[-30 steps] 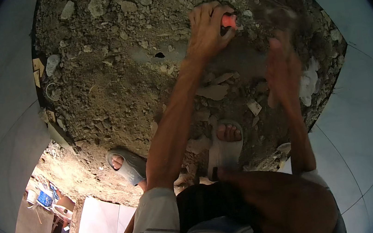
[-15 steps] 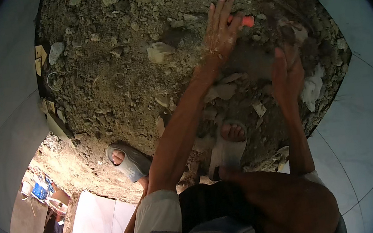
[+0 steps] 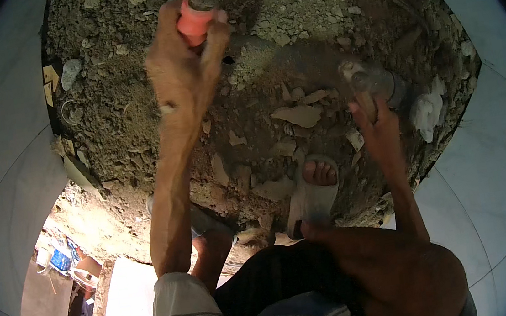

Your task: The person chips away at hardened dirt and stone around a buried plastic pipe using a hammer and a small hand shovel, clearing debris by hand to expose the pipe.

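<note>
My left hand (image 3: 181, 62), at the upper middle, is closed around the bright red grip of a chisel (image 3: 194, 25). The chisel's round grey head faces up; its lower end is hidden. Over to the right, my right hand (image 3: 380, 126) is closed on the handle of a hammer (image 3: 358, 75), which is blurred by motion and hangs over the soil. Hand and hammer are well apart from the chisel. Beneath both hands lies broken ground of soil and rubble (image 3: 126, 104), with paler crushed bits (image 3: 304, 6) to the right of the chisel.
Flat stone pieces (image 3: 298, 116) lie in front of my sandalled right foot (image 3: 319, 178). A crumpled white plastic bag (image 3: 428, 114) rests at the right. White tiles (image 3: 478, 168) border the dirt. Assorted items, including a blue-and-white container (image 3: 60, 260), stand at the lower left.
My left hand has moved left and now holds the red-gripped chisel upright, which was under its fingers on the ground. My right hand has come slightly nearer and left with the hammer.
</note>
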Tool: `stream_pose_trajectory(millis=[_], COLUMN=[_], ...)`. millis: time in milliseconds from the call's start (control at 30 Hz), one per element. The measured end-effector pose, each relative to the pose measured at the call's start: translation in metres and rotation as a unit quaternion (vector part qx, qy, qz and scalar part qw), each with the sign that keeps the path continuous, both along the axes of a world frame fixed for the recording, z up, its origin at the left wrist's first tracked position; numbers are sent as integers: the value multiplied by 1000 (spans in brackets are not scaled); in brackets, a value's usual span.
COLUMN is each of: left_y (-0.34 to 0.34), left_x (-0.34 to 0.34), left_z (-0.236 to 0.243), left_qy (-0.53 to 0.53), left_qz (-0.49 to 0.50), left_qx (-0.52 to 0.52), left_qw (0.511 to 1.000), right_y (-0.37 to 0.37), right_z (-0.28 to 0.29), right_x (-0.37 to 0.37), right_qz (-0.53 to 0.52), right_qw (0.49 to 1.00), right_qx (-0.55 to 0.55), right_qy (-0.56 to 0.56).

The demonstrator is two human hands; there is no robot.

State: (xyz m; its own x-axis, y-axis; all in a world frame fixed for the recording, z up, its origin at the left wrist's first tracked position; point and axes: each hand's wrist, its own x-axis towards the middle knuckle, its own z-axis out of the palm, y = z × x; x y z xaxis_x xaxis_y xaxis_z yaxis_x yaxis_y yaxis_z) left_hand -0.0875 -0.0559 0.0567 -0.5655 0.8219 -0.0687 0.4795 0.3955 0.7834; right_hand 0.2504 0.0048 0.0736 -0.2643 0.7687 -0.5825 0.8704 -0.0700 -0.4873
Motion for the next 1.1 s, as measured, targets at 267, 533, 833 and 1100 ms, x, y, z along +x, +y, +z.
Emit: stream_pose_trajectory(millis=[267, 533, 833, 1100], left_y=[-84, -129, -91, -107], left_x=[-31, -103, -71, -104], left_z=[6, 69, 74, 44], left_qy=[203, -88, -146, -410], left_qz=[-195, -66, 181, 153], left_qx=[-259, -339, -117, 261], left_qw=[924, 934, 966, 860], right_y=[-52, -22, -65, -52], right_z=[-5, -26, -49, -113], right_x=[18, -114, -218, -209], right_qz=[179, 346, 426, 452], right_qw=[983, 891, 790, 838], right_qx=[23, 55, -129, 242], right_qy=[43, 287, 422, 187])
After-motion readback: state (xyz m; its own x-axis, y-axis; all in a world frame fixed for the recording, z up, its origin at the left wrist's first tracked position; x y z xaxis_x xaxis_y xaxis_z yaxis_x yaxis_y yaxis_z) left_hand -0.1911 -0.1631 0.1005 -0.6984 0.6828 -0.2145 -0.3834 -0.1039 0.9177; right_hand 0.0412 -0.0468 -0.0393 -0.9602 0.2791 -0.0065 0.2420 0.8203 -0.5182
